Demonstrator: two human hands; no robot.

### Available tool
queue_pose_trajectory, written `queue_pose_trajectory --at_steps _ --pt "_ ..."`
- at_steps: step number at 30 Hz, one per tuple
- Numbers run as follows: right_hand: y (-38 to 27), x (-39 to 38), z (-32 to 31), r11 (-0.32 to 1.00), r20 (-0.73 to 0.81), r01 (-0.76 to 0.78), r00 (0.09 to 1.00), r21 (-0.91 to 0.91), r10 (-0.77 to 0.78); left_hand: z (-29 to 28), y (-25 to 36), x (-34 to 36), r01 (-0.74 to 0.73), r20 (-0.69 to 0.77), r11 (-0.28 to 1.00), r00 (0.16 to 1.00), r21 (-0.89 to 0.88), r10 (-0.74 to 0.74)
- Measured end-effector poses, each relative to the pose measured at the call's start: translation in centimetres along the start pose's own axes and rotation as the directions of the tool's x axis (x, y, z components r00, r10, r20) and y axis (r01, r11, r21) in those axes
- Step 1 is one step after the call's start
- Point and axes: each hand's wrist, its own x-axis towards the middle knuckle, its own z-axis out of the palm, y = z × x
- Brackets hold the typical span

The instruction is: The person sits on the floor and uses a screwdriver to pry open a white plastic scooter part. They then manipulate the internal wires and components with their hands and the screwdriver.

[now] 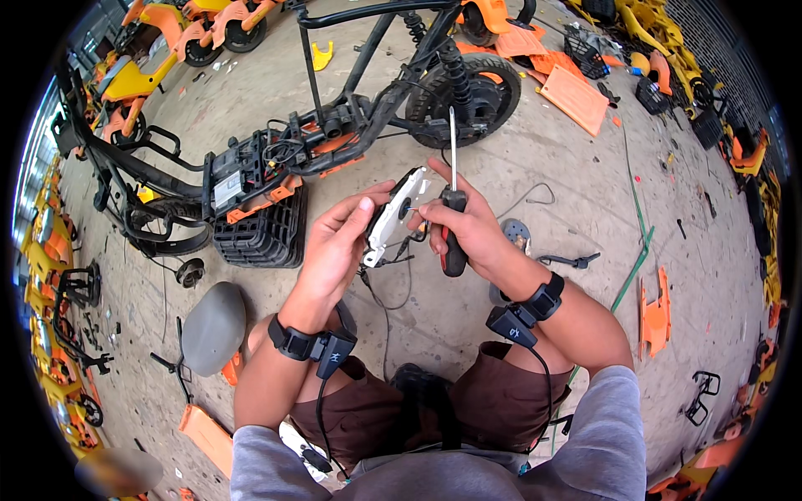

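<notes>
Between the fingers and thumb of my left hand (334,238) is a white, curved plastic part (389,221) with a black back and a dark round spot on its face. It is tilted, and looks like a lamp housing. My right hand (480,234) is closed round a screwdriver (454,257) with a black and red handle, its metal shaft pointing up and away from me. The thumb and fingertips of that hand are close to the white part's right side. Thin dark cables (401,250) hang below the part. Whether my right fingertips also pinch a wire is hard to see.
A stripped black scooter frame (359,129) lies ahead, with its rear wheel (480,100) and a black crate (263,230) underneath. A grey seat (215,327) rests at left. Orange panels (576,98), a green strap (637,267) and loose parts litter the concrete floor.
</notes>
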Motion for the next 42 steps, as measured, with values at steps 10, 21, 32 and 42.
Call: queue_pose_trajectory --at_steps 10,21,32,42 --pt "-0.1 -0.1 0.0 0.998 0.008 0.054 0.999 -0.042 -0.053 0.6 -0.1 -0.3 0.083 -0.064 0.994 0.994 -0.067 -0.087" --pt "-0.4 -0.1 0.0 0.999 0.04 0.043 0.998 -0.005 -0.043 0.0 -0.4 -0.2 0.153 0.088 0.98 0.982 0.127 -0.165" --pt "-0.5 -0.3 0.2 1.0 0.032 -0.005 0.999 0.03 0.004 0.1 -0.8 -0.7 -0.16 0.04 0.647 0.98 0.745 0.196" --pt "0.0 0.0 -0.4 0.998 0.076 0.021 0.997 0.057 -0.025 1.1 -0.3 -1.1 -0.258 0.15 0.416 0.95 0.872 0.274"
